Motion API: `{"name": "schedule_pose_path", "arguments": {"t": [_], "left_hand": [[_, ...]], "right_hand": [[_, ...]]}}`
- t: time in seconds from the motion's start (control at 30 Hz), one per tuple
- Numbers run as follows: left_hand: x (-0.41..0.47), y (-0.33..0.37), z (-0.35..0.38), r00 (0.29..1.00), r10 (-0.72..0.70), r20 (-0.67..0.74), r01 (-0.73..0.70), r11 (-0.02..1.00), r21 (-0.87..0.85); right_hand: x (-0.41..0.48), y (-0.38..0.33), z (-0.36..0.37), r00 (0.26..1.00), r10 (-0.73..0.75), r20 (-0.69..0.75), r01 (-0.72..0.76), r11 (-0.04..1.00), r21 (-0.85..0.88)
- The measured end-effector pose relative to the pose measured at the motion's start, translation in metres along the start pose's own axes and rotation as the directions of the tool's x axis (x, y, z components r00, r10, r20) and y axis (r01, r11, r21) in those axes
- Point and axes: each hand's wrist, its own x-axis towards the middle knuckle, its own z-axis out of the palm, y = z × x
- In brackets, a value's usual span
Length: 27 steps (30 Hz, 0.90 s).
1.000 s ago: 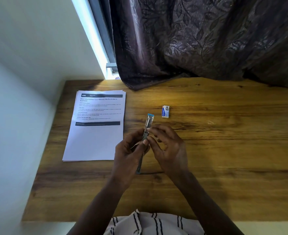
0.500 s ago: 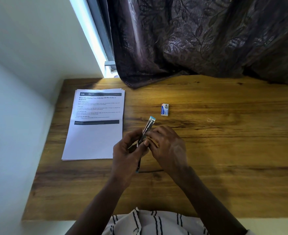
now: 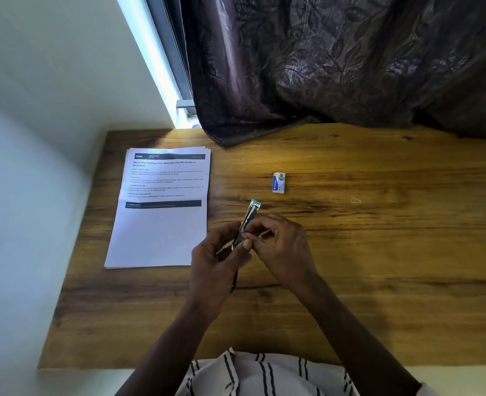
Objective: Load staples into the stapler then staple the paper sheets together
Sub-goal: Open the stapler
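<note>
Over the wooden table (image 3: 379, 267), the left hand (image 3: 216, 264) curls its fingers around the stapler (image 3: 251, 214), held off the surface. The right hand (image 3: 283, 247) pinches its fingertips together on the stapler's middle. The paper sheets (image 3: 159, 232) lie flat at the left, and the staple box (image 3: 278, 182) lies farther back.

Paper sheets (image 3: 161, 224) read "3686" and "Move Dry Clothes from Balcony".

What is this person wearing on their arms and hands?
Nothing that shows: the left hand and right hand are bare, with no gloves, rings or watch visible, and the forearms are unsleeved. At the bottom edge is a white garment with thin dark stripes.
</note>
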Motion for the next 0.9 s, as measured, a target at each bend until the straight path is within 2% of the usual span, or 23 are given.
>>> {"name": "schedule_pose_path", "arguments": {"t": [0.13,0.33,0.43,0.6,0.67,0.77,0.9], "left_hand": [[0.001,0.001,-0.001,1.0,-0.001,0.011,0.001,1.0,-0.012],[0.003,0.001,-0.002,0.999,-0.02,0.033,0.021,1.0,-0.022],[0.003,0.002,-0.002,0.999,-0.031,0.032,0.033,0.999,-0.043],[0.003,0.003,-0.006,0.995,-0.071,-0.067,0.063,0.992,-0.112],[0.003,0.002,-0.009,0.99,-0.088,-0.114,0.074,0.99,-0.12],[0.002,-0.003,-0.014,0.979,-0.081,-0.186,0.076,0.996,-0.038],[0.003,-0.011,-0.019,0.961,-0.062,-0.269,0.09,0.991,0.095]], "right_hand": [[-0.002,0.003,-0.002,0.999,0.042,0.035,-0.048,0.982,0.185],[-0.007,0.003,0.0,1.0,0.014,-0.005,-0.013,0.976,0.216],[-0.01,0.004,0.0,0.999,0.012,-0.053,0.004,0.957,0.291],[-0.013,0.016,-0.003,0.977,0.157,-0.142,-0.079,0.893,0.444],[-0.015,0.026,-0.003,0.976,0.181,-0.118,-0.123,0.915,0.383],[-0.02,0.041,-0.001,0.975,0.203,-0.089,-0.17,0.944,0.281],[-0.025,0.059,0.003,0.99,0.132,-0.058,-0.129,0.991,0.046]]}}
